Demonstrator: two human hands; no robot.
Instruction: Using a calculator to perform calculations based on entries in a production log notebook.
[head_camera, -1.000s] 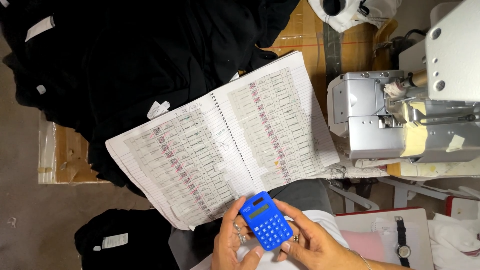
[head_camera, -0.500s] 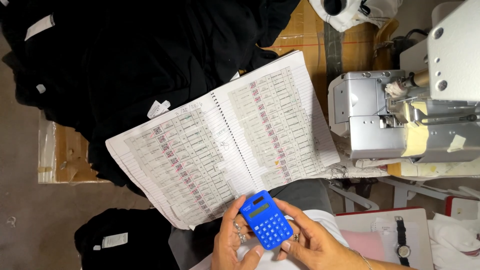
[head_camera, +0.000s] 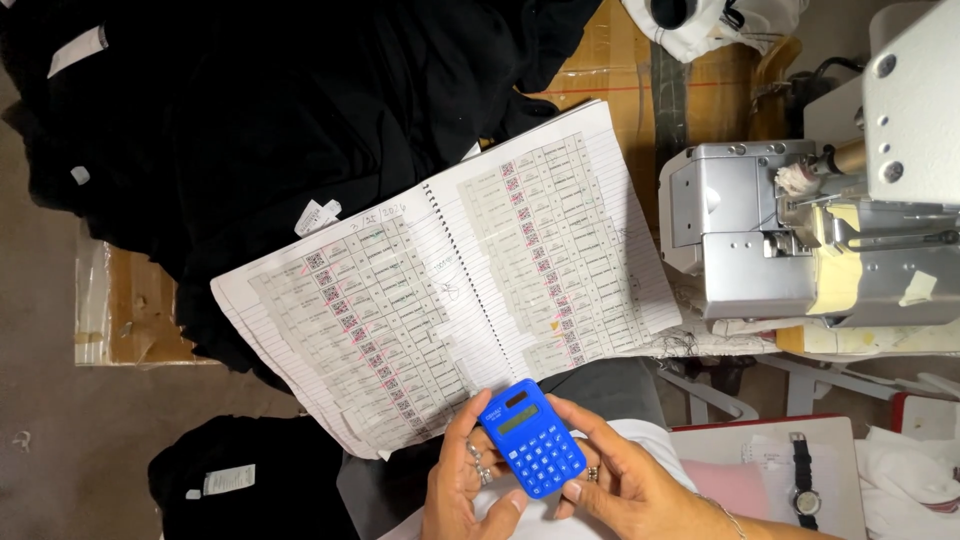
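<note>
Nothing has shifted over the last second: both the left hand and right hand stay clamped on the blue calculator, just below the open notebook.

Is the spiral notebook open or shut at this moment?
Open. The spiral notebook lies spread flat, both pages showing on either side of the wire binding, above the blue calculator.

Glossy blue plastic calculator, matt lined paper notebook, soft black cloth, smooth grey metal sewing machine.
</note>
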